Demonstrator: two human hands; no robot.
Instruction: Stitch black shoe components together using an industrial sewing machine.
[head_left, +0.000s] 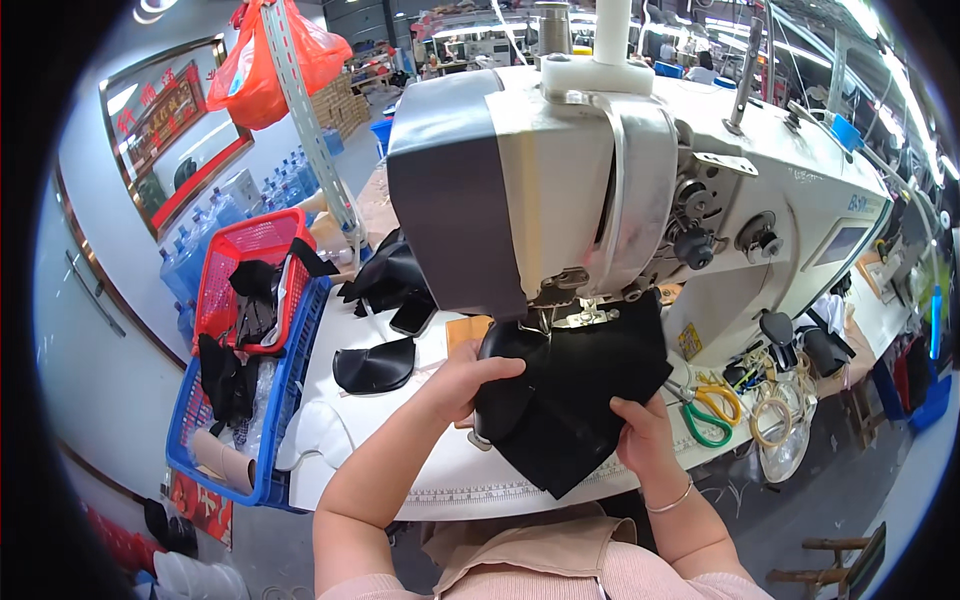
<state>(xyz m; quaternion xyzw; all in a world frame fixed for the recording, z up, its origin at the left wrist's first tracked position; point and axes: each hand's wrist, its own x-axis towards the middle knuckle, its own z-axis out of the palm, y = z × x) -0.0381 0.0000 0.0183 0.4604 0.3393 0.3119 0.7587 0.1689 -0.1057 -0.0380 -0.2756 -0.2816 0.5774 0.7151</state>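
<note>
A black, leather-like piece [560,410] lies under the needle area [585,316] of a large white sewing machine [562,190]. My left hand [468,380] is closed on its left edge, thumb on top and the other fingers underneath. On the right side, my right hand [645,435] pinches the near edge, its thumb on top and the fingers mostly hidden behind the material. The piece folds between the hands and hangs toward the table's front edge. Left of my left hand lie a small black curved piece [375,366] and a dark phone [413,315].
Scissors with a green handle [707,424] and scissors with a yellow handle [720,402] lie right of the work, beside tape rolls [771,421]. At left, a red basket [215,270] sits in a blue crate [185,425]. A metal post [315,135] stands behind the crate.
</note>
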